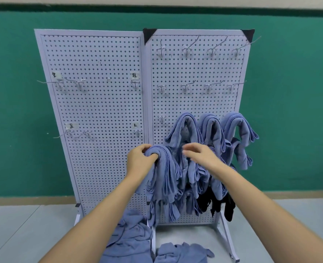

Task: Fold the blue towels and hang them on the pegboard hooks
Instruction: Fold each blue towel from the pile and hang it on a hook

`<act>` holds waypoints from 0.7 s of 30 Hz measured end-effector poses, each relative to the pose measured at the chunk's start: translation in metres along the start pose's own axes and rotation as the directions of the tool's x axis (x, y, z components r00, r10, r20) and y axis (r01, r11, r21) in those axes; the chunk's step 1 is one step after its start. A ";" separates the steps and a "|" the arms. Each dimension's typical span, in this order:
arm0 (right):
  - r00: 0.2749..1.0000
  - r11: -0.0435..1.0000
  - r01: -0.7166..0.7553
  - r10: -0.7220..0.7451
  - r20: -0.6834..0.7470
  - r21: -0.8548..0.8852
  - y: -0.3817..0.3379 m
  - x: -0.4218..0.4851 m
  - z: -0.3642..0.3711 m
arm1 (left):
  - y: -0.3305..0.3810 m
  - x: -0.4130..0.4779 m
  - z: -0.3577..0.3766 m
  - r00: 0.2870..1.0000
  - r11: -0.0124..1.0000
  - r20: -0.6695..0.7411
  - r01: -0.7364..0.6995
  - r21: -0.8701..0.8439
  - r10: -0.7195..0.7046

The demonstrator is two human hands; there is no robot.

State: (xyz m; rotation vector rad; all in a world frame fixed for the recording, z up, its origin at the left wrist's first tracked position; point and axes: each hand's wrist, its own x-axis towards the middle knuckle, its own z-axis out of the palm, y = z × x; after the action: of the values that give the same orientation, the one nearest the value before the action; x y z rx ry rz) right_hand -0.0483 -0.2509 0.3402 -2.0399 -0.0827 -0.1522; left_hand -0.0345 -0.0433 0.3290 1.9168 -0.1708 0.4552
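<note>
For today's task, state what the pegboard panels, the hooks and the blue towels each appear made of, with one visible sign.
Pegboard panels: probably painted sheet metal, matt white; thin, rigid, evenly punched holes. Hooks: likely bare steel wire; thin, silvery, glinting. Blue towels: soft cloth, perhaps microfibre; they drape limply over hooks and show fine ribbing.

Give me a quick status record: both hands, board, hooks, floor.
left hand: grips folded blue cloth towel at its top fold
right hand: open, holds nothing, in front of hung blue towels
board: white perforated metal pegboard, two panels
free hooks: bare wire hooks in upper rows
floor: loose crumpled blue towels at board's foot
</note>
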 end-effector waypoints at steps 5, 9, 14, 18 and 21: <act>0.971 0.952 0.217 -0.188 0.148 -0.217 -0.010 0.007 0.034 | 0.018 0.015 0.005 1.000 1.000 -0.027 0.012 -0.012 -0.012; 0.950 0.819 0.264 -0.311 -0.009 -0.509 -0.012 0.016 0.037 | 0.022 0.030 0.003 0.999 0.997 0.027 0.028 -0.073 -0.026; 0.925 0.830 0.274 -0.365 -0.102 -0.486 -0.021 0.030 0.014 | 0.018 0.055 -0.020 0.978 0.979 0.161 -0.155 0.130 0.133; 0.902 0.859 0.319 -0.404 -0.149 -0.400 -0.038 0.054 0.005 | 0.028 0.081 -0.027 0.959 0.958 0.148 -0.261 0.116 0.244; 0.880 0.862 0.343 -0.434 -0.193 -0.373 -0.054 0.081 0.005 | 0.038 0.105 -0.022 0.965 0.965 0.049 -0.258 0.037 0.256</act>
State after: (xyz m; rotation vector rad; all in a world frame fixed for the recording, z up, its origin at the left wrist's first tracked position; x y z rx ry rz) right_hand 0.0254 -0.2227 0.3973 -2.2923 -0.3232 -0.7476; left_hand 0.0443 -0.0281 0.4097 1.9565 -0.4459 0.5945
